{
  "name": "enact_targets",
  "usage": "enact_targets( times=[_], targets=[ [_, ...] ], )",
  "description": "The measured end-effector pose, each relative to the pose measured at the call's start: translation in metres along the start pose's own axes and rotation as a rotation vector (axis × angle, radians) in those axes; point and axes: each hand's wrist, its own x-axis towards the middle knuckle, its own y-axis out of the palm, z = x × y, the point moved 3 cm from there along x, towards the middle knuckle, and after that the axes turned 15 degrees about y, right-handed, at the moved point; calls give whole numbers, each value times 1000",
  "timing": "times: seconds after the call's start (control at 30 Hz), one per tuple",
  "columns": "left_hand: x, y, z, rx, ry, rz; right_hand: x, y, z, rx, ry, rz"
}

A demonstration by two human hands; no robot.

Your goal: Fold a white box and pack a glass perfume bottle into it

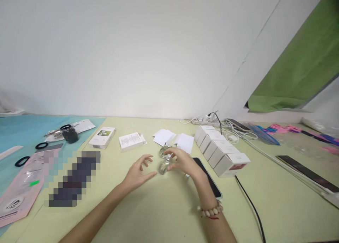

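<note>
Right hand (pixel 182 162) grips a small crumpled piece of clear plastic wrapping (pixel 164 162) on the pale yellow-green tabletop (pixel 164 207), fingers curled narrowly around its upper edge — the wrapping sits just left of the black-screened smartphone (pixel 209 179), which lies partly under that wrist. Left hand (pixel 139 172) rests on the tabletop just left of the wrapping, fingers spread loosely and holding nothing, fingertips near the plastic but apparently not touching it. Progress, judged from the layout: a row of small white cardboard boxes (pixel 222 149) stands closed, right of the phone; a few white paper slips (pixel 174 139) and a folded printed leaflet (pixel 131 141) lie beyond it, loose. So the handling of the wrapping looks to be mid-way; whether anything is inside the plastic cannot be made out (it is transparent and glary). Further left of the phone, a flat white product box (pixel 102 137) and a small dark jar (pixel 69 133). One patch of the tabletop is pixelated; the forearms are cut off by the bottom edge.
</note>
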Motion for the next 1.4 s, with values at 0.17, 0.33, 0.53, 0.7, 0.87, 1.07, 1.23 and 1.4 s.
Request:
enact_targets(
  times=[0.17,0.33,0.53,0.7,0.87,1.07,1.23,1.4],
  targets=[
    [6,-6,-8,-113,29,-60,-2,25,31,60,-159,-34],
    [6,-9,-6,-207,-4,-100,-1,29,36,335,-193,51],
    [5,-5,-9,-329,-1,-103,-6,37,53,483,-322,49],
    [5,-3,-9,-350,6,-93,-4,41,52,516,-314,63],
    [5,-3,-7,-290,18,-96,0,41,48,550,-284,76],
    [4,-2,-8,-328,-8,-87,2,45,46,564,-274,53],
    [4,-1,-7,-340,-2,-67,1,44,46,560,-261,49],
    [4,-10,-12,-209,76,79,1,42,44,520,-250,88]
  ],
)
